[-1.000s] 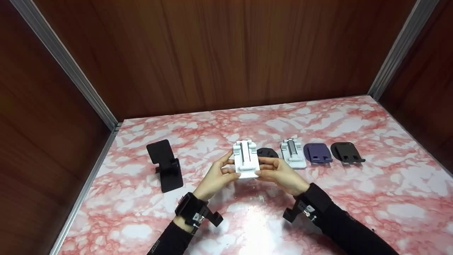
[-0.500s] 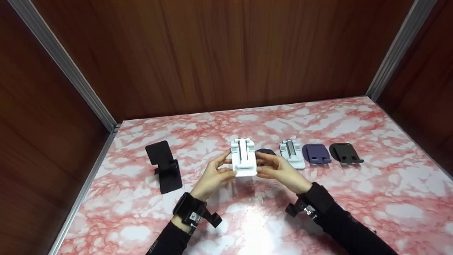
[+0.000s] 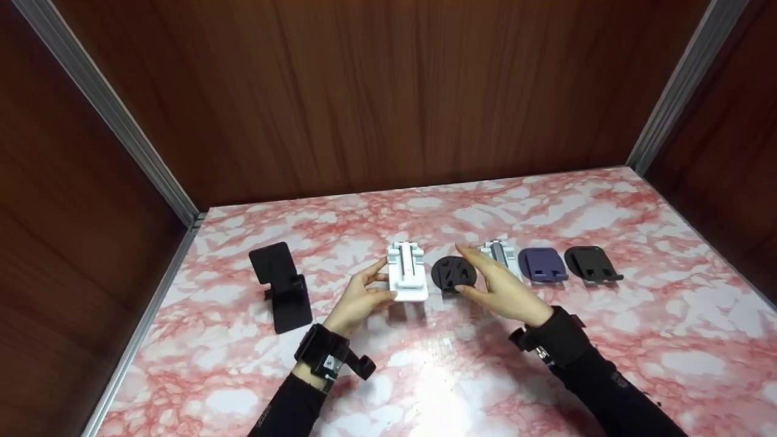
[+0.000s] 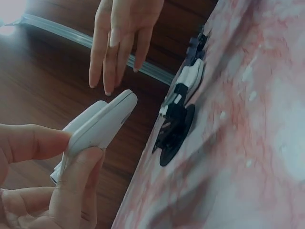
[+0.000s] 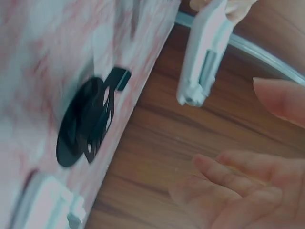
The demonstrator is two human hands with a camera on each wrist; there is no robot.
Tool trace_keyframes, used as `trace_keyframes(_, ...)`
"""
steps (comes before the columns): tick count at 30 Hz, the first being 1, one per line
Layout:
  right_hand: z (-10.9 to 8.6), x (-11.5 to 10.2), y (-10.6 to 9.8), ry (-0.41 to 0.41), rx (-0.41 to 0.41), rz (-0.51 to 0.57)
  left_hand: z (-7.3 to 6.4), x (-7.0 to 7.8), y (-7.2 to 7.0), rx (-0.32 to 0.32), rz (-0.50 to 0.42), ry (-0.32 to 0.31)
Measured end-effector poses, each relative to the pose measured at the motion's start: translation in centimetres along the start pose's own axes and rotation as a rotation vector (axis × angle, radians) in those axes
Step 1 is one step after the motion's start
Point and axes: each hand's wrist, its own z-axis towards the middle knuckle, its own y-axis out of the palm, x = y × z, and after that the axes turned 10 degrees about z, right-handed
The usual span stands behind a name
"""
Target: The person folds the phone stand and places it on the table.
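Note:
A white folded phone stand [image 3: 407,273] is pinched at its left edge between the thumb and fingers of my left hand [image 3: 355,301], raised off the table. The left wrist view shows the thumb and forefinger on either side of the white phone stand [image 4: 102,124]. My right hand [image 3: 508,292] is apart from it, fingers spread and holding nothing, above the table between a round black phone stand [image 3: 454,274] and a second white phone stand [image 3: 513,262], which it partly covers. In the right wrist view, the right hand [image 5: 243,191] hovers beside the black stand [image 5: 86,119].
To the right lie a purple phone stand [image 3: 543,264] and a dark round-based one [image 3: 593,264]. An unfolded black stand [image 3: 284,288] lies at the left. Wood-grain panels [image 3: 388,91] wall in the marbled pink-and-white table [image 3: 680,358].
My right hand has let go of the white phone stand and moved right, uncovering the round black stand. The left hand keeps its pinch and has shifted slightly left with it.

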Motion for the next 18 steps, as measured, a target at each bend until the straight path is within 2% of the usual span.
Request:
trace_keyframes(8, -0.4, 0.4, 0.1, -0.026, -0.013, -0.163, 1.5, -1.2, -0.4, 0.040, 0.028, 0.002)
trace_keyframes(12, -0.4, 0.3, 0.1, -0.040, -0.014, -0.190, 2.1, -1.6, -0.4, 0.038, 0.020, -0.001)
trace_keyframes(18, -0.4, 0.1, 0.0, -0.029, -0.039, -0.224, 2.8, -1.9, -0.2, 0.023, 0.008, -0.051)
